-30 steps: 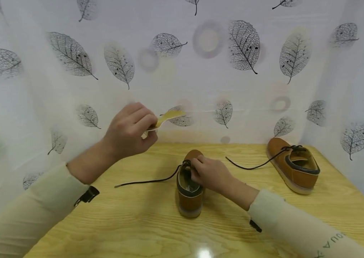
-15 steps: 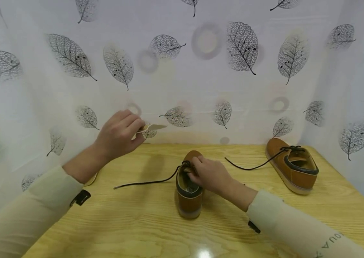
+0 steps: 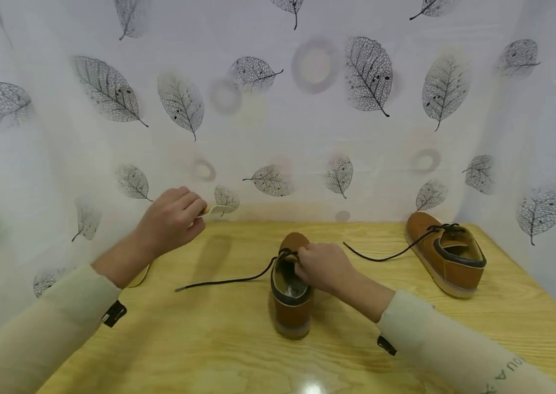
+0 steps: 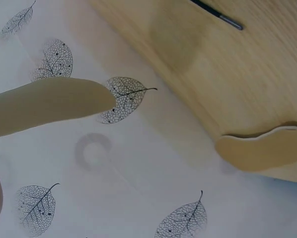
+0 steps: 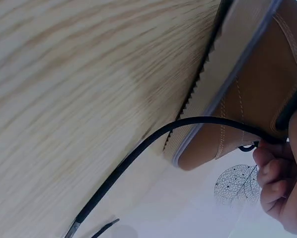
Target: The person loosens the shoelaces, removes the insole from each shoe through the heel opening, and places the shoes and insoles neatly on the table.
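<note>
My left hand [image 3: 172,220] grips a thin tan insole [image 3: 219,210] by one end, above the back left of the table; its free end points right. In the left wrist view the held insole [image 4: 51,105] is seen broadside, while a second insole [image 4: 262,152] lies by the table edge. A brown lace-up shoe [image 3: 291,316] stands upright mid-table, toe away from me. My right hand [image 3: 326,267] pinches its upper near the tongue and laces; the fingertips are partly hidden. In the right wrist view a dark lace [image 5: 133,154] hangs past the curled fingers.
The matching brown shoe [image 3: 455,268] stands at the back right, its lace [image 3: 376,258] trailing left. Another loose lace [image 3: 229,282] runs left from the middle shoe. A leaf-patterned curtain [image 3: 278,126] borders the wooden table [image 3: 199,345] behind and at the sides.
My left hand has moved left and down with the insole, away from the middle shoe. The right hand stays at that shoe, its fingers shifting slightly. The second insole has come partly into view.
</note>
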The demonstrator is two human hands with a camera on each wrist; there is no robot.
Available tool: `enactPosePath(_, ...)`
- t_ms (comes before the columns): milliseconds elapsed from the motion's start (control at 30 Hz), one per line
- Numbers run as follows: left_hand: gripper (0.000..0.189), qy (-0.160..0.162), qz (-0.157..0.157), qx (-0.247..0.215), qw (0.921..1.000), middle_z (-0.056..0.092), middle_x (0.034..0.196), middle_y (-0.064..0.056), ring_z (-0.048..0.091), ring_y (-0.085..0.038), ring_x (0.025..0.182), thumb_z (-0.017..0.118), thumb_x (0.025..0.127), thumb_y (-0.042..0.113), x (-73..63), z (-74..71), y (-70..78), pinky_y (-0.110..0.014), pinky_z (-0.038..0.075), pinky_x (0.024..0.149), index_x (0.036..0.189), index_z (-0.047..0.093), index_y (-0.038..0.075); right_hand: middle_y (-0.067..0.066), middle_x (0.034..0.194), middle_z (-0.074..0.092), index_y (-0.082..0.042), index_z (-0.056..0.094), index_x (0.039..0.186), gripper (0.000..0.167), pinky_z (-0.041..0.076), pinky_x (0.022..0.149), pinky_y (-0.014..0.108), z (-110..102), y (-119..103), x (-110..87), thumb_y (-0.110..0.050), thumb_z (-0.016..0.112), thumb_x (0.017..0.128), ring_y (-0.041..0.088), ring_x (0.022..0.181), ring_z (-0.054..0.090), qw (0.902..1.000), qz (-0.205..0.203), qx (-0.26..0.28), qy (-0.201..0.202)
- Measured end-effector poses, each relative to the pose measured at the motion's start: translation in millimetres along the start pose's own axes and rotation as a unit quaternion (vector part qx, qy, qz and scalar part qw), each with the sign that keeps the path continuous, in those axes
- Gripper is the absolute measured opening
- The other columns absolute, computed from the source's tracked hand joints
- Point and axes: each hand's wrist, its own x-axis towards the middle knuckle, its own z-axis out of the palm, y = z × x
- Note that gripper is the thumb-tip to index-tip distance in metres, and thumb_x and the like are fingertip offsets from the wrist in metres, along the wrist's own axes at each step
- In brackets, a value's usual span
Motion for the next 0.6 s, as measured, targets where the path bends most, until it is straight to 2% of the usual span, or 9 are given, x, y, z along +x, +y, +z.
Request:
enactPosePath(133,0.011,-0.003,0.006,0.001,1.0,0.062,0.074,-0.009,0.053,-0.026,0.065,0.05,0.078,0.002,-4.5,0.7,0.8,-0.038,0.042,0.056,0.081,0.06,0.003,-0.004,0.053,0.041,-0.016,0.046,0.06,0.038,0.027,0.037,0.027,-8,7,-0.1,-0.026,0.065,0.091,0.009,0.041,0.03,0.9998,0.001,-0.018,0.012)
enactPosePath(300,0.01,0.0,0.012,0.0,0.9999,0.061,0.074,-0.01,0.053,-0.028,0.065,0.051,0.076,0.0,-8.1,0.9,2.2,-0.039,0.041,0.056,0.081,0.059,0.002,0.0,0.054,0.048,-0.013,0.051,0.062,0.034,0.037,0.036,0.032,-24,25,3.4,-0.025,0.069,0.088,0.013,0.041,0.039,0.9949,-0.014,-0.036,0.094)
enactPosePath(367,0.01,0.002,0.013,0.0,0.9999,0.061,0.074,-0.01,0.053,-0.028,0.065,0.052,0.076,0.0,-10.7,1.2,2.6,-0.039,0.04,0.055,0.081,0.059,0.002,0.0,0.055,0.05,-0.012,0.051,0.064,0.033,0.038,0.037,0.032,-32,35,5.5,-0.025,0.069,0.088,0.014,0.042,0.041,0.9924,-0.023,-0.039,0.115)
enactPosePath(600,0.012,0.005,0.01,-0.006,0.9999,0.061,0.075,-0.009,0.052,-0.026,0.064,0.048,0.078,0.001,-21.9,2.7,3.1,-0.039,0.039,0.055,0.081,0.059,0.003,0.003,0.055,0.052,-0.009,0.052,0.065,0.03,0.037,0.038,0.03,-56,68,3.0,-0.02,0.067,0.089,0.013,0.041,0.043,0.9872,-0.046,-0.024,0.151)
